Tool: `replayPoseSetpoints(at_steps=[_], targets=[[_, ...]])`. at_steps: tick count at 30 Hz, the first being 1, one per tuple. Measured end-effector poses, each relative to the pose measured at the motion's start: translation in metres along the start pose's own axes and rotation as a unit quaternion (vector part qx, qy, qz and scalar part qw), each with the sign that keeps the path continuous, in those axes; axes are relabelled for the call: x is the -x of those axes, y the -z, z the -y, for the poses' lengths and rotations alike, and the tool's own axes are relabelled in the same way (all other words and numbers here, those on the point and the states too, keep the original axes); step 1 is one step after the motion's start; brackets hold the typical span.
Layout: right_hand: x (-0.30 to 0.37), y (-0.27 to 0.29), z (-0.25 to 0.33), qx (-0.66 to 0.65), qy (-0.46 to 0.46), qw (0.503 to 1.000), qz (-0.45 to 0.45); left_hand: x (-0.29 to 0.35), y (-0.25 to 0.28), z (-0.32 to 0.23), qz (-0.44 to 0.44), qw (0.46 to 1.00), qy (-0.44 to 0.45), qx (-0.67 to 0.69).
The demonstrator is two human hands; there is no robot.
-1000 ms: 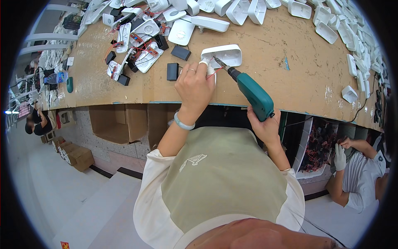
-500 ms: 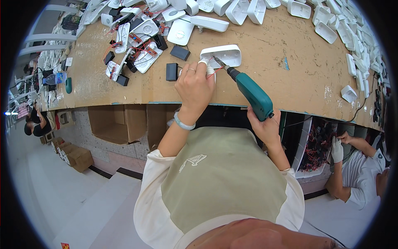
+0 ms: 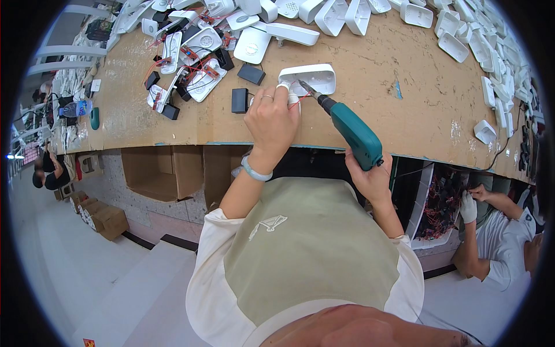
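Note:
My right hand (image 3: 370,176) is closed round the rear of a teal hand-held power tool (image 3: 356,132) with a black collar and a pointed metal tip; the frames do not settle its exact kind. The tip reaches toward my left hand (image 3: 273,118), whose fingers are bent down over a small white plastic part (image 3: 295,106) with red wires, partly hidden by the hand. White covers sit on its fingertips. Just beyond lies an open white plastic housing (image 3: 318,78), behind the tip. A black box-shaped part (image 3: 239,100) rests left of my left hand, another (image 3: 251,73) farther back.
White covers with wired boards (image 3: 205,81) are heaped at back left. Many white housings (image 3: 451,46) line the far and right sides of the cardboard-topped table (image 3: 404,127). Below it is an open carton (image 3: 153,173). A co-worker (image 3: 491,231) sits right, beside a bin of wired parts (image 3: 442,208).
Almost nothing differs. The tool's tip and body have shifted very slightly to the right and nearer to me; my left hand keeps its place.

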State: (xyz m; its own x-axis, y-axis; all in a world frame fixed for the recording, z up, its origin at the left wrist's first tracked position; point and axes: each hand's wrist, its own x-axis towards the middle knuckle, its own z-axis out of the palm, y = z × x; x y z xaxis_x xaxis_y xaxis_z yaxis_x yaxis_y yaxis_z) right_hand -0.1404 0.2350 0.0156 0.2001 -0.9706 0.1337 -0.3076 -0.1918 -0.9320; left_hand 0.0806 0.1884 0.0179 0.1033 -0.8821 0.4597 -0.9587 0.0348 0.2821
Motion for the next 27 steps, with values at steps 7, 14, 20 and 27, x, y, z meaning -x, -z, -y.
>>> replayPoseSetpoints(at_steps=[7, 14, 20, 27], targets=[[0.017, 0.006, -0.014, -0.041, -0.051, 0.997, -0.043, -0.001, 0.000, 0.000, -0.001, 1.000, -0.006, -0.002], [0.037, 0.014, -0.003, -0.121, -0.128, 0.978, -0.110, -0.001, 0.005, -0.003, 0.039, 0.999, 0.003, -0.020], [0.053, 0.023, -0.010, -0.124, -0.078, 0.986, -0.082, 0.002, 0.022, -0.012, 0.030, 0.999, 0.002, -0.019], [0.050, 0.024, 0.007, -0.172, -0.158, 0.963, -0.134, 0.007, 0.040, -0.008, 0.017, 0.988, -0.062, 0.141]])
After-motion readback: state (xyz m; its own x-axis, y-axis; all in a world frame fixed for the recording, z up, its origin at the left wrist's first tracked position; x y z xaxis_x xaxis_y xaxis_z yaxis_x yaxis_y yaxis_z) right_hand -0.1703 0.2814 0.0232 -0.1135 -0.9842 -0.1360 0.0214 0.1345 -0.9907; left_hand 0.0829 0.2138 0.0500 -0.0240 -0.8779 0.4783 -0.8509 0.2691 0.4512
